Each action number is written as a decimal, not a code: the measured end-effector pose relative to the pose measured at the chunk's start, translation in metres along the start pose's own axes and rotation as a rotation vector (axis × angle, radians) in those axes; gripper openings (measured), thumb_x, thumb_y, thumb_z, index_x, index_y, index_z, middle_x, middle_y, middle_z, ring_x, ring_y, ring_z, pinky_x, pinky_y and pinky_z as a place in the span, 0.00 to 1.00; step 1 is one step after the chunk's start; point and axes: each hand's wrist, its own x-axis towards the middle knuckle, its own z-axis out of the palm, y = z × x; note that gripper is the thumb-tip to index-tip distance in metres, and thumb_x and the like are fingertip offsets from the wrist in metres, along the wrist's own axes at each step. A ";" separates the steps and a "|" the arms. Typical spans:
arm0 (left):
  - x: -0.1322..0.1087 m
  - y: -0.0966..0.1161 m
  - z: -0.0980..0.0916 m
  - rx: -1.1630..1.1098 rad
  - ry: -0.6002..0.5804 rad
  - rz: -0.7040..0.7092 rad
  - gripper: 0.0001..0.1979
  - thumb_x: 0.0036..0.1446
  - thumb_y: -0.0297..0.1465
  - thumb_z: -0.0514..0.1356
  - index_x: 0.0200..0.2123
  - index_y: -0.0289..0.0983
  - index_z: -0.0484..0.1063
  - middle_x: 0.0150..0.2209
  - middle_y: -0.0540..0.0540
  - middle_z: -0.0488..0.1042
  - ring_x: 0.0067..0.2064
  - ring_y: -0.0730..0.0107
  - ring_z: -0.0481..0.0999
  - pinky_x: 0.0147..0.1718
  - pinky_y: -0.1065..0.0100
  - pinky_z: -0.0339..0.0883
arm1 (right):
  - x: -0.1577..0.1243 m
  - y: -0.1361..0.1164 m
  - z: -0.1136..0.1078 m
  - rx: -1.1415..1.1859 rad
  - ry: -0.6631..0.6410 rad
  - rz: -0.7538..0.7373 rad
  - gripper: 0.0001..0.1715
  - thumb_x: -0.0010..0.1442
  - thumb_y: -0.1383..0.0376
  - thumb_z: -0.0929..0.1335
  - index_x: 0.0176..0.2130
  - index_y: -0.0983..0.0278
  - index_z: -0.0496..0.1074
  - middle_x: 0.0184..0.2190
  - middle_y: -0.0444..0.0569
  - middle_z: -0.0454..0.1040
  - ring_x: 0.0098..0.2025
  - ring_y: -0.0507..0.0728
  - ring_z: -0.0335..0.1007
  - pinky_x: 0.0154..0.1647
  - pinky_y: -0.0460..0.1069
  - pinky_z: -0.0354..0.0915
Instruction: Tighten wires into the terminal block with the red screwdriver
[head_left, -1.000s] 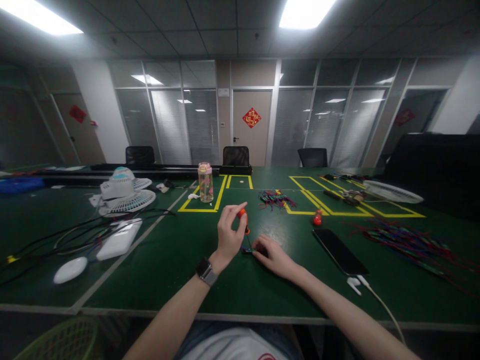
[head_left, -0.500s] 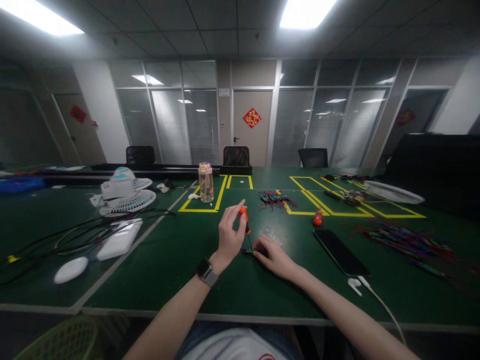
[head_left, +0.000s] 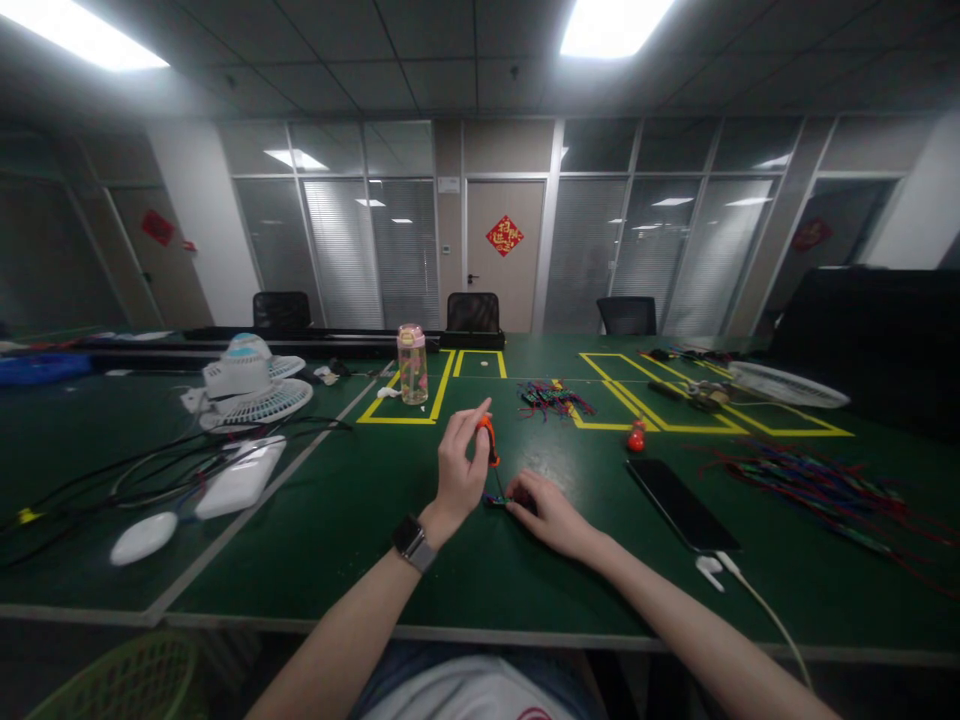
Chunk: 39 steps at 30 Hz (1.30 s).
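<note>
My left hand [head_left: 462, 462], with a watch on its wrist, is closed on an orange-and-black screwdriver [head_left: 491, 441]. The screwdriver stands nearly upright, its thin shaft pointing down at a small green terminal block or circuit piece [head_left: 495, 501] on the table. Whether the tip touches the piece is too small to tell. My right hand [head_left: 544, 508] rests on the table, with thumb and fingers pinching the right end of that small piece. Part of the piece is hidden by these fingertips.
On the green table [head_left: 420, 600] lie a phone [head_left: 681, 505] with a white cable, a red-orange object [head_left: 636, 435], wire bundles [head_left: 555, 398] [head_left: 814, 485], a pink-capped bottle [head_left: 412, 365], white fans [head_left: 255, 385], and a white power strip-like box [head_left: 240, 478] among black cables.
The screwdriver's orange handle shows a different face, as if turned in the left fingers. Both hands stay in nearly the same place.
</note>
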 end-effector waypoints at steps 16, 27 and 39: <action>0.000 0.000 -0.001 -0.019 -0.011 0.007 0.19 0.67 0.28 0.47 0.57 0.40 0.67 0.45 0.43 0.71 0.47 0.65 0.71 0.47 0.63 0.67 | 0.001 0.001 0.001 -0.011 -0.005 -0.002 0.07 0.57 0.74 0.66 0.35 0.63 0.67 0.31 0.45 0.67 0.33 0.55 0.64 0.34 0.48 0.61; 0.000 0.000 0.000 0.014 -0.013 -0.010 0.17 0.66 0.31 0.51 0.55 0.42 0.69 0.43 0.45 0.66 0.45 0.68 0.70 0.46 0.65 0.67 | 0.000 0.000 0.001 -0.006 -0.008 -0.003 0.06 0.57 0.74 0.66 0.35 0.63 0.67 0.31 0.46 0.68 0.34 0.55 0.64 0.35 0.48 0.61; 0.000 -0.001 0.001 0.064 0.079 0.017 0.10 0.61 0.32 0.60 0.45 0.39 0.75 0.36 0.48 0.65 0.39 0.70 0.69 0.41 0.68 0.67 | 0.000 0.003 0.002 -0.008 0.000 -0.006 0.07 0.57 0.74 0.66 0.35 0.64 0.67 0.31 0.46 0.67 0.33 0.55 0.64 0.35 0.48 0.60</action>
